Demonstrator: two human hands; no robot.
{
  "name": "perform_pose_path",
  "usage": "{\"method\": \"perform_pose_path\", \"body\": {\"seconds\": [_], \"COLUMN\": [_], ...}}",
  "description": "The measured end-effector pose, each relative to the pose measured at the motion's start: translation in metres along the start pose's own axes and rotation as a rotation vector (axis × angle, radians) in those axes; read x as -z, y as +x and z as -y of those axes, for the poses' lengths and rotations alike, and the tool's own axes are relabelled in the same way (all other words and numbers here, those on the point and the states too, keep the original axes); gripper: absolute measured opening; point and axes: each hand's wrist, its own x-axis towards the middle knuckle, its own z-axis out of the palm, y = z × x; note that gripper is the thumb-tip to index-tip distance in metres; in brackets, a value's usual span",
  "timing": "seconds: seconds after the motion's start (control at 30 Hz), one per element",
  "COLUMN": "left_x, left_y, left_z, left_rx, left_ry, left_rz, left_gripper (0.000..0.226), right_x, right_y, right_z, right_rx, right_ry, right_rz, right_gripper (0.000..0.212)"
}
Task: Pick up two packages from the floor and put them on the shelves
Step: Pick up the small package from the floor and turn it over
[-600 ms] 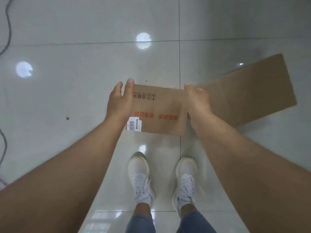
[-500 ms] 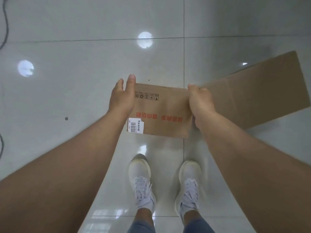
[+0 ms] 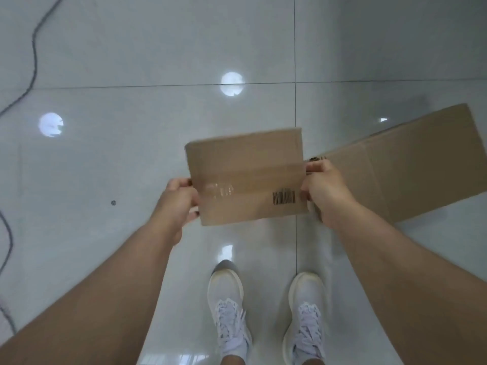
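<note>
From the head camera, both bare arms are reaching forward and down. The left hand (image 3: 181, 204) and right hand (image 3: 326, 191) are gripping opposite side edges of a cardboard package (image 3: 246, 177), fingers curled closed around it, holding it above the tiled floor (image 3: 131, 167). A flattened cardboard sheet (image 3: 411, 169) is lying to the right, white sneakers (image 3: 229, 312) showing near.
</note>
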Motion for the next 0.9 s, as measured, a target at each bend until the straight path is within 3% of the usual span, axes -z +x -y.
{"method": "perform_pose_path", "body": {"seconds": [0.13,0.23,0.3,0.4,0.47,0.57,0.6,0.67,0.7,0.8,0.9], "left_x": [0.003,0.006,0.004,0.0,0.0,0.003,0.003,0.0,-0.001,-0.003,-0.004], "left_y": [-0.013,-0.016,-0.015,-0.016,-0.012,-0.005,-0.003,-0.004,-0.005,-0.001,0.001], "left_z": [0.012,0.014,0.015,0.016,0.021,0.027,0.029,0.03,0.03,0.031,0.025], "left_rx": [0.079,0.129,0.145,0.077,0.018,-0.065,-0.065,-0.027,0.009,0.078,0.131], "left_ry": [0.019,0.026,-0.022,-0.062,-0.038,0.098,0.13,0.117,0.115,0.115,0.093], "left_rz": [0.142,0.178,0.122,-0.03,-0.085,-0.001,0.037,0.051,0.043,0.052,0.038], "left_gripper": [0.051,0.062,0.055,0.011,0.024,0.072,0.073,0.051,0.041,0.08,0.095], "right_x": [-0.004,-0.005,-0.01,-0.016,-0.015,-0.011,-0.011,-0.011,-0.012,-0.014,-0.017], "right_y": [-0.018,-0.02,-0.02,-0.02,-0.021,-0.028,-0.028,-0.03,-0.031,-0.03,-0.026], "right_z": [0.002,0.008,0.005,-0.009,-0.019,-0.025,-0.025,-0.024,-0.023,-0.024,-0.026], "right_rx": [0.108,0.028,-0.074,-0.052,-0.038,-0.014,-0.022,-0.064,-0.089,-0.142,-0.118], "right_ry": [0.01,-0.081,-0.143,-0.146,-0.117,-0.151,-0.151,-0.157,-0.157,-0.179,-0.23], "right_rz": [0.187,0.139,0.034,-0.053,-0.004,0.077,0.089,0.092,0.086,0.046,0.053], "right_gripper": [0.071,0.075,0.079,0.051,0.046,0.044,0.038,0.031,0.042,0.081,0.093]}}
